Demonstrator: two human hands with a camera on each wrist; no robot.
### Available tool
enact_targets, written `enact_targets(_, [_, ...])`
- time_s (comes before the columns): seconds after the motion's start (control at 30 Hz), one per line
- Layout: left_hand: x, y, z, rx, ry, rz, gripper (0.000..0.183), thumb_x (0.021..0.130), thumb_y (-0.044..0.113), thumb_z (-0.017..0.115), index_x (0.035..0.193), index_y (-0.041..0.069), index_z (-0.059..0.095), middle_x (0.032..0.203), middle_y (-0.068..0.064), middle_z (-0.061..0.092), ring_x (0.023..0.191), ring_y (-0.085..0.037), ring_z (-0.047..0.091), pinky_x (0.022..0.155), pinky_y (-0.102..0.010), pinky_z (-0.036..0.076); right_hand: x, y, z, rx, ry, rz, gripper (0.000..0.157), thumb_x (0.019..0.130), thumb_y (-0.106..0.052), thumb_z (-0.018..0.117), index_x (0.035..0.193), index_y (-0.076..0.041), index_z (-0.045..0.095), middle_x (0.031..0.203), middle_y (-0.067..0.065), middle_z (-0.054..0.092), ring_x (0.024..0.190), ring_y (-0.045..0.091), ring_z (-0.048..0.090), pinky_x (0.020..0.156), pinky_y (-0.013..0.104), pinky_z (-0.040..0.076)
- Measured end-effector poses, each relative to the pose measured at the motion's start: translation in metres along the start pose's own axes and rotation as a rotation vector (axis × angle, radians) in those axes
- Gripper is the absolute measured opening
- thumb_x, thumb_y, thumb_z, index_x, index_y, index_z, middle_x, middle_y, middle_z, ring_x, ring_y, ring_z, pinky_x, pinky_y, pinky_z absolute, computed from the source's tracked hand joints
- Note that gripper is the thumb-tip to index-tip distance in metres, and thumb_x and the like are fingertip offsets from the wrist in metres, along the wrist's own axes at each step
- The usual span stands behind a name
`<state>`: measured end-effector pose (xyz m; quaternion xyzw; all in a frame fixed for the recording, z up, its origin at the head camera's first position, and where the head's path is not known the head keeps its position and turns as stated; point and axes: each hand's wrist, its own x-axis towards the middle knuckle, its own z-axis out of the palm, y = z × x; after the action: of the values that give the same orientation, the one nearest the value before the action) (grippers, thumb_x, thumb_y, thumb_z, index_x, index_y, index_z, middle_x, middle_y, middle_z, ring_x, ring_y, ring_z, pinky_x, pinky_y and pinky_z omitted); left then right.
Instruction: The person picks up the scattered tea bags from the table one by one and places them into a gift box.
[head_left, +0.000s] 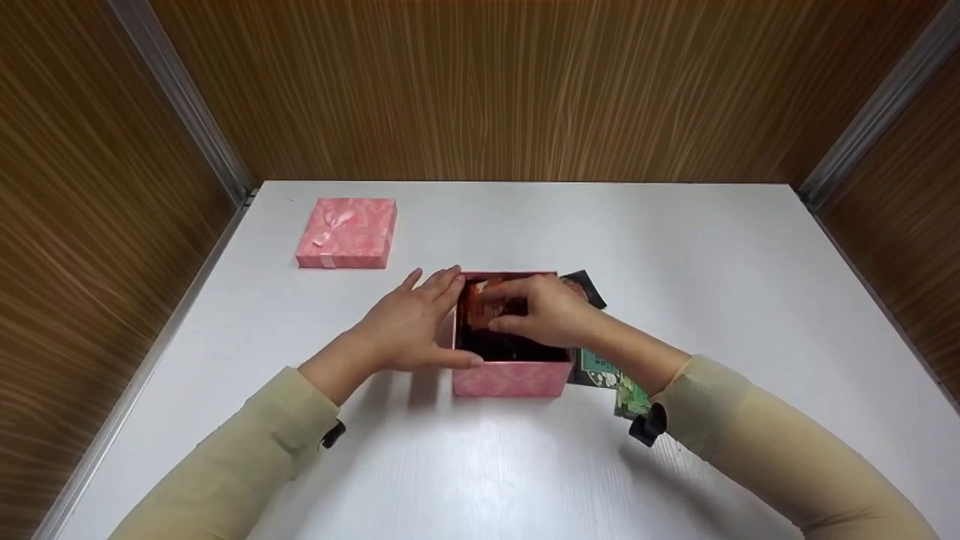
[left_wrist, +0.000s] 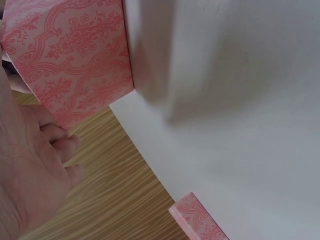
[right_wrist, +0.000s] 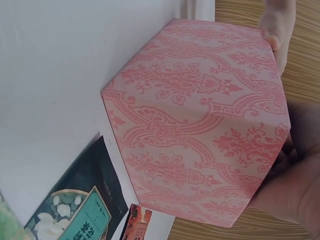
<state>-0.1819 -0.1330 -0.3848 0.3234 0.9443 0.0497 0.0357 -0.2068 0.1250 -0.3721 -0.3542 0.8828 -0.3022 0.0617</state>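
Note:
A pink patterned box (head_left: pixel 513 379) stands uncovered on the table. My left hand (head_left: pixel 409 322) spreads along its left side, fingertips touching the far left corner and thumb against the front rim; in the left wrist view the fingers (left_wrist: pixel 60 142) lie at the box edge. From the right, my right hand (head_left: pixel 551 311) reaches over the rim into the box. Its thumb and fingers pinch an orange-brown packet (head_left: pixel 480 309) near the box's left inner wall. The dark inside of the box is partly covered by this hand, and the right wrist view shows mostly the outer walls.
A pink lid (head_left: pixel 349 232) with a ribbon bow lies at the back left. Right of the box lie a dark packet with a teal label (head_left: pixel 598 366), a green packet (head_left: pixel 631 399) and another dark packet (head_left: pixel 589 289). Wooden panels (head_left: pixel 525 90) border the white table.

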Motion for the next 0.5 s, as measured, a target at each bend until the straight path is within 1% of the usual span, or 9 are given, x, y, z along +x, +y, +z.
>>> enact_targets(0.2, [-0.0005,0.0001,0.0000,-0.006,0.000,0.003,0.129,0.085,0.095,0.044,0.168,0.000,0.019,0.176,-0.016,0.015,0.162,-0.026,0.016,0.131,-0.051,0.010,0.0027,0.0003,0.0004,-0.020,-0.071,0.000,0.048,0.095,-0.022,0.083,0.140,-0.011,0.071,0.137,0.009,0.071,0.124,0.025,0.067,0.107,0.048,0.053])
enact_targets(0.33, [-0.0007,0.0000,-0.0004,-0.012,0.004,0.002,0.129,0.085,0.095,0.045,0.168,0.000,0.020,0.176,-0.015,0.015,0.162,-0.026,0.016,0.131,-0.051,0.009,0.0043,0.0007,0.0013,-0.027,-0.101,-0.006,0.050,0.095,-0.021,0.083,0.142,-0.010,0.070,0.136,0.011,0.071,0.122,0.026,0.068,0.105,0.048,0.055])
enact_targets(0.5, [-0.0006,0.0002,-0.0003,-0.016,0.010,0.004,0.129,0.085,0.095,0.046,0.168,0.000,0.021,0.176,-0.016,0.016,0.162,-0.026,0.017,0.131,-0.052,0.009,0.0060,0.0022,0.0040,-0.055,-0.118,-0.017,0.049,0.095,-0.020,0.083,0.141,-0.008,0.070,0.132,0.011,0.072,0.116,0.026,0.069,0.101,0.047,0.057])
